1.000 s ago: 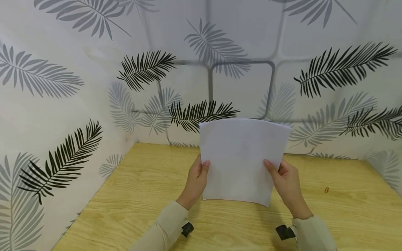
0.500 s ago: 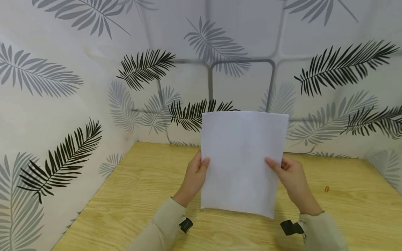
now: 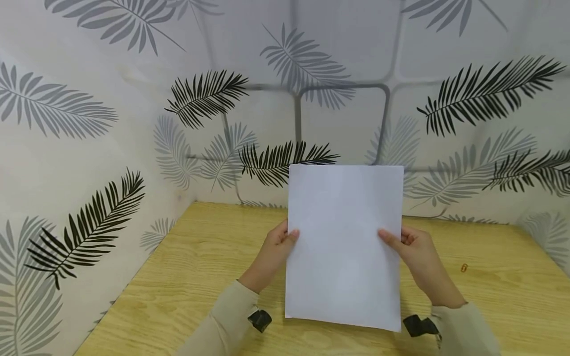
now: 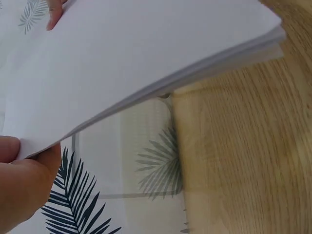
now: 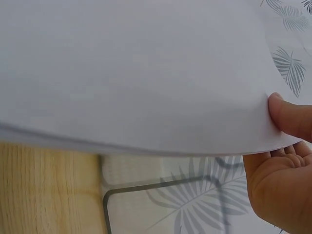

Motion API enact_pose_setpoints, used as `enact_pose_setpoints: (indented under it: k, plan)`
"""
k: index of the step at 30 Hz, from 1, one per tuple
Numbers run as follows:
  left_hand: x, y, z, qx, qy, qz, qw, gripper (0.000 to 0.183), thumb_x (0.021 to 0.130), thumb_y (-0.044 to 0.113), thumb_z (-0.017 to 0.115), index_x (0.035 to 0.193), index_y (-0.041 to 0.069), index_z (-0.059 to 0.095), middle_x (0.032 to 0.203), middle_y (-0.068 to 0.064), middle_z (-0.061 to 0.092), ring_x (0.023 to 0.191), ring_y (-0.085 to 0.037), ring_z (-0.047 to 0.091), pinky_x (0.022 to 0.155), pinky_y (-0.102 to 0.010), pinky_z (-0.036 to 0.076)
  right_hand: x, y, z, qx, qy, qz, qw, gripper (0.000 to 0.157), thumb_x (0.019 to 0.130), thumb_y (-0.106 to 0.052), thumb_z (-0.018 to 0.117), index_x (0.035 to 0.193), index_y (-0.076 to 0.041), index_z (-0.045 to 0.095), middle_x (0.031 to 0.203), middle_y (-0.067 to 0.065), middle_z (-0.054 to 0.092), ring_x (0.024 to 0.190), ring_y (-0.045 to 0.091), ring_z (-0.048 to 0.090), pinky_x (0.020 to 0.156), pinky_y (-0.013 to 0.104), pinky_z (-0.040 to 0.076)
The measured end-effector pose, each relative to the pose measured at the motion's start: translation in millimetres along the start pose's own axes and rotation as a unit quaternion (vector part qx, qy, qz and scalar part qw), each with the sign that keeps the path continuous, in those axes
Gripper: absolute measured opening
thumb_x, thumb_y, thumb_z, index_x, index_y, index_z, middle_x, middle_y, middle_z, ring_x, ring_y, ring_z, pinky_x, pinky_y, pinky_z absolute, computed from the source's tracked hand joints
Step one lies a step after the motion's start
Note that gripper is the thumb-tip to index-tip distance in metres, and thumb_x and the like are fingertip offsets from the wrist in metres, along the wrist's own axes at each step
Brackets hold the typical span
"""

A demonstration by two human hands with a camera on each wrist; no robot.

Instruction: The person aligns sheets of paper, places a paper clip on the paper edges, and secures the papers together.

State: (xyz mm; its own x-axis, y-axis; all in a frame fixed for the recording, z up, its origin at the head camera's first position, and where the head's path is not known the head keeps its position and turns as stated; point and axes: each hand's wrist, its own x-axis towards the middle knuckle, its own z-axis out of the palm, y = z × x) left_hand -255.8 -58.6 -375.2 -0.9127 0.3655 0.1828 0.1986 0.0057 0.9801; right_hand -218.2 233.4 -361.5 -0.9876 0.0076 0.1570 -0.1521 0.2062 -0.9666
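Both hands hold up a stack of blank white paper above the table, its long sides running up and down in the head view. My left hand pinches the left edge, thumb in front and fingers behind. On the opposite edge, my right hand pinches the paper the same way. Several sheets show along the fanned edge of the paper in the left wrist view. In the right wrist view, the thumb of the right hand presses on the near face, with curled fingers underneath.
An orange paper clip lies on the wood-grain table, right of the right hand. Behind the table stands a wall covered with a leaf pattern. Each sleeve carries a black wrist device near the cuff.
The paper was tilted back and bowed; it now stands flatter towards the head camera, its lower edge lower. The right hand has shifted slightly right. Both hands keep their grip.
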Motion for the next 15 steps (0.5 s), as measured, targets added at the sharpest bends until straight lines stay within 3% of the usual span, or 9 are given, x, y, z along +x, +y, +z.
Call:
enact_pose_setpoints:
  k: [6, 15]
  plan:
    - [-1.9, -2.5, -4.5, -0.019, -0.033, -0.016, 0.9991, 0.045, 0.104, 0.018, 0.043, 0.147, 0.007, 0.036, 0.130, -0.017, 0.055, 0.112, -0.025, 0.059, 0.089, -0.037, 0.050, -2.9, 2.4, -1.3, 0.000, -0.012, 0.008, 1.000, 0.054, 0.095, -0.026, 0.063, 0.126, 0.016, 0.051, 0.084, -0.005, 0.072, 0.079, 0.010, 0.067, 0.069, 0.028, 0.054]
    - [-5.8, 2.6, -6.6, -0.011, -0.026, -0.030, 0.9992, 0.040, 0.103, 0.015, 0.046, 0.140, 0.000, 0.044, 0.124, -0.019, 0.060, 0.106, -0.021, 0.061, 0.086, -0.034, 0.051, -4.8, 5.8, -1.9, 0.010, -0.019, 0.014, 1.000, 0.054, 0.094, -0.026, 0.064, 0.125, 0.016, 0.052, 0.085, -0.005, 0.072, 0.080, 0.011, 0.068, 0.069, 0.029, 0.055]
